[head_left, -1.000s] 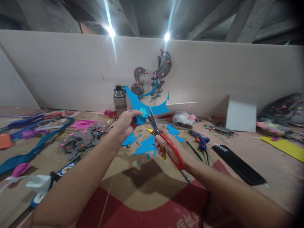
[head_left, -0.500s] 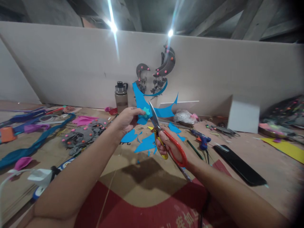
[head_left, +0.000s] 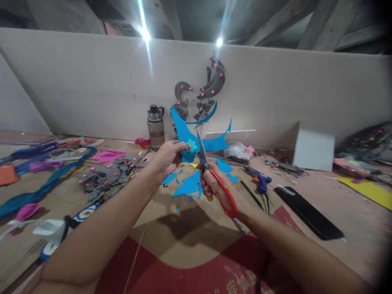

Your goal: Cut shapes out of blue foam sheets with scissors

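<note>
My left hand [head_left: 171, 156] pinches a cut-out blue sheet [head_left: 183, 130], felt or foam by its look, with curved strips reaching up and right. A small mint-green flower shape [head_left: 192, 145] lies flat on that sheet under my left thumb. In my right hand [head_left: 212, 184] is a pair of scissors [head_left: 225, 194] with red and yellow handles. The blades point up and away, against the sheet's edge just right of the flower; the cutting line itself is partly hidden. Below both hands, blue scraps [head_left: 187, 185] are scattered on the cardboard [head_left: 156, 214].
A bottle [head_left: 156, 127] stands at the back left, near hanging grey crescent ornaments [head_left: 214, 83]. To the left lie grey felt pieces [head_left: 105, 173] and blue ribbon [head_left: 61, 175]. On the right are a blue glue gun [head_left: 260, 179], a green pencil [head_left: 251, 194] and a black phone [head_left: 309, 212].
The blue sheet and flower have shifted slightly right with my left hand. The scissors have turned more upright, and their handles look closer together.
</note>
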The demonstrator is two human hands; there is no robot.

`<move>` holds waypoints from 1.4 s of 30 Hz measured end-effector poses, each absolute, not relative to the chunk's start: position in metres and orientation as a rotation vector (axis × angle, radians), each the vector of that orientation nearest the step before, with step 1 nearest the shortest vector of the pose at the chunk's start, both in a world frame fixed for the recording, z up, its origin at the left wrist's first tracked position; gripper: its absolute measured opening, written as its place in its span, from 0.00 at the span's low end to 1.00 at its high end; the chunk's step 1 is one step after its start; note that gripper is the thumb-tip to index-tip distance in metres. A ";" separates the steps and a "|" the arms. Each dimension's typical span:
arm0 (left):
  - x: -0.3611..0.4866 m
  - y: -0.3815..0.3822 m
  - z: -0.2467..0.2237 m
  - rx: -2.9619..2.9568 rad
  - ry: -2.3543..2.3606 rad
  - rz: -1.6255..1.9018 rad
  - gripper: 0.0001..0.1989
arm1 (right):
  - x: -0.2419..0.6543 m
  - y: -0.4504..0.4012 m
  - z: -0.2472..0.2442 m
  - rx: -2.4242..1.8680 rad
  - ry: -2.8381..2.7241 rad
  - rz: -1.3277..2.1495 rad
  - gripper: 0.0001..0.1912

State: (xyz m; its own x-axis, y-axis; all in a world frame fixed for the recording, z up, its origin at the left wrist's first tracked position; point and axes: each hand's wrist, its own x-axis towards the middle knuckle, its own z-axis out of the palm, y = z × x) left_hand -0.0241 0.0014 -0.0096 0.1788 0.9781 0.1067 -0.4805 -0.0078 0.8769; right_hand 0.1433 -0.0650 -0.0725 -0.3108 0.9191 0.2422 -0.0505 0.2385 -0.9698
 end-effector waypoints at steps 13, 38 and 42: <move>-0.019 0.002 -0.015 0.991 0.582 1.283 0.09 | 0.139 -0.071 -0.068 -0.838 -1.426 1.369 0.17; -0.043 0.014 -0.014 1.148 0.790 1.100 0.09 | 0.144 -0.077 -0.073 -1.049 -1.474 1.358 0.20; -0.047 0.017 -0.014 1.172 0.814 1.066 0.09 | 0.145 -0.078 -0.070 -1.082 -1.522 1.303 0.19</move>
State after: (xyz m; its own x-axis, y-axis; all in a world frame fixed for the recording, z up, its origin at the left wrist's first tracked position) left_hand -0.0472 0.0165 -0.0144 0.3149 0.9487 0.0291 -0.2216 0.0437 0.9742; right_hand 0.1448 -0.0784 -0.0699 -0.2770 0.9590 0.0603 0.0883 0.0879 -0.9922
